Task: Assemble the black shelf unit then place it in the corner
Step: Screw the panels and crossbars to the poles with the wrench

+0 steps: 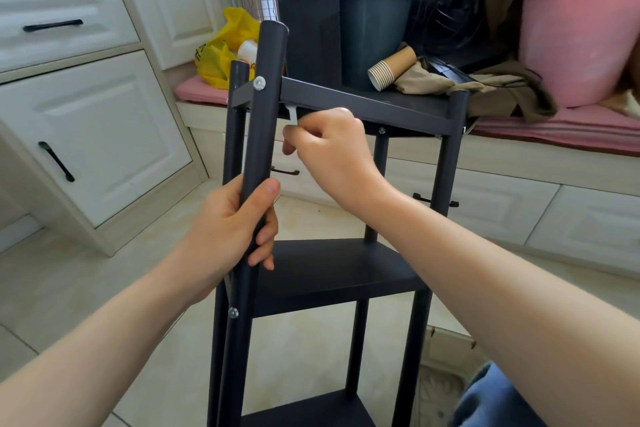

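Note:
The black shelf unit (pixel 332 274) stands upright in front of me, with three flat shelves between round black posts. My left hand (pixel 239 222) grips the near left post (pixel 263 114) at mid height. A silver screw head (pixel 259 83) shows on that post at the top shelf (pixel 363 104). My right hand (pixel 329 149) is curled just under the top shelf's front edge and pinches a small white tool (pixel 292 116) whose tip reaches up to the shelf's underside. A second screw (pixel 233 313) sits lower on the post.
White cabinets (pixel 86 121) stand at the left. Behind the shelf runs a bench with a pink cushion (pixel 554 128), a yellow bag (pixel 228 48), a computer tower (pixel 304 10), a dark bin (pixel 374 35), paper cups (pixel 391 69) and a pink tub (pixel 581 31). Pale tile floor (pixel 86 288) lies around.

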The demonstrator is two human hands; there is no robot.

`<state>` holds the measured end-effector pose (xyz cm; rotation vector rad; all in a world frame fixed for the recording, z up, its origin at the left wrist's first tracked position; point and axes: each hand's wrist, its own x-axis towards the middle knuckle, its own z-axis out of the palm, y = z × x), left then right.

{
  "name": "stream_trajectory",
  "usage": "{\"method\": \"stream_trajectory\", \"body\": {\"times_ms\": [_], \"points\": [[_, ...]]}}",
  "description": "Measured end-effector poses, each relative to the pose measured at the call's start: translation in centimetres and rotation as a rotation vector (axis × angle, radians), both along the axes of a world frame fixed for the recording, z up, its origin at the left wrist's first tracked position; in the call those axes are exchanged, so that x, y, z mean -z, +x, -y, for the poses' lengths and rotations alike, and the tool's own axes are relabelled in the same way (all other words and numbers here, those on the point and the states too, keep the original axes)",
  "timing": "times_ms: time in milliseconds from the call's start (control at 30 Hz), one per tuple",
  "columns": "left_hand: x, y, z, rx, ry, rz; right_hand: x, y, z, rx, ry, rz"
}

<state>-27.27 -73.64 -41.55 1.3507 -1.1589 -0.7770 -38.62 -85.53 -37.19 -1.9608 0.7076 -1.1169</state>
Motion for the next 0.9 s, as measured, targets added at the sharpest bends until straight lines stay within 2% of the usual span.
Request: {"method": "stream_trajectory", "body": {"times_ms": [467, 900], "points": [[-0.2, 0.2, -0.1, -0.020, 0.014, 0.017, 0.1, 0.6, -0.7, 0.026, -0.099, 0.021], [-0.4, 0.0, 0.1, 0.027, -0.001, 0.047, 1.8, 3.0, -0.9, -0.010, -0.001, 0.220]]}}
